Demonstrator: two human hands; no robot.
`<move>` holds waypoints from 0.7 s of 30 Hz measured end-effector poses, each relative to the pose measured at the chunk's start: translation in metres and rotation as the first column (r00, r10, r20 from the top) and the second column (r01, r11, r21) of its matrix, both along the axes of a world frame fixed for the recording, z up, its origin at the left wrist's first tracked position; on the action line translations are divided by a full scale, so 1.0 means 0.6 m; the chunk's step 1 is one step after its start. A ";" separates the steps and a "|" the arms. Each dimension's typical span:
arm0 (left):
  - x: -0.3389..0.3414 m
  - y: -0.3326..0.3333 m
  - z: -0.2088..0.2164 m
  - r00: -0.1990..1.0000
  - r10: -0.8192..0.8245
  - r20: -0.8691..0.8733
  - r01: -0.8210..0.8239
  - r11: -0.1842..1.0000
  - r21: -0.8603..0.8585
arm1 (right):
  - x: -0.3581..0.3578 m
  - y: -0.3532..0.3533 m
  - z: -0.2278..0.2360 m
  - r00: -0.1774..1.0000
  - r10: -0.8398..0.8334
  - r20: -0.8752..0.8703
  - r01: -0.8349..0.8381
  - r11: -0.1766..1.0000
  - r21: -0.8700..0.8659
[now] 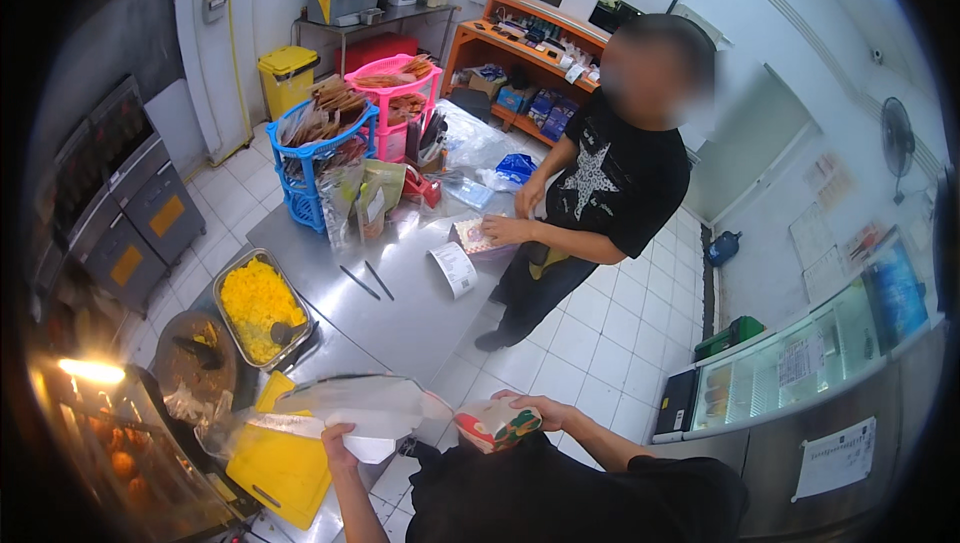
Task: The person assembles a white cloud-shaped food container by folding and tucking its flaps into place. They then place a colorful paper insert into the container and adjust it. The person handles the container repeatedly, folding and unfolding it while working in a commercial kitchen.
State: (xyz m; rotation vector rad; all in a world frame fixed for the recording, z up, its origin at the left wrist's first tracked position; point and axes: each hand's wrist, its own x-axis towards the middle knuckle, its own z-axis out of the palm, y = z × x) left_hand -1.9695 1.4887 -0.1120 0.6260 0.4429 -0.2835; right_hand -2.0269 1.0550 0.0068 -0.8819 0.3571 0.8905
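Note:
In my left hand [340, 446], the fingers are closed on a pale, shiny plastic bag [375, 405] that spreads out above the counter's near edge. My right hand [540, 411] grips a small food packet [497, 425] patterned in red, green and beige, close to my chest. The packet and the bag are side by side, and I cannot tell whether they touch. Under the bag's left part lies a yellow cutting board [285, 478]. Beyond it stands a metal tray [297, 295] heaped with yellow rice [258, 305], a dark scoop [284, 333] resting in it.
A co-worker in a black shirt [640, 178] handles a patterned packet [470, 235] with a paper slip [455, 270] across the steel table [400, 328]. Two dark sticks [360, 281], a blue basket [300, 168] and a pink basket [425, 93] are there. A round chopping block [195, 383] and lit display case [120, 463] stand left.

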 end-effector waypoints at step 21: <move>-0.632 -0.290 -0.097 0.956 0.165 -0.242 -0.198 0.973 -0.117 | -0.245 0.025 -0.115 0.791 0.524 0.314 -0.483 0.851 -0.205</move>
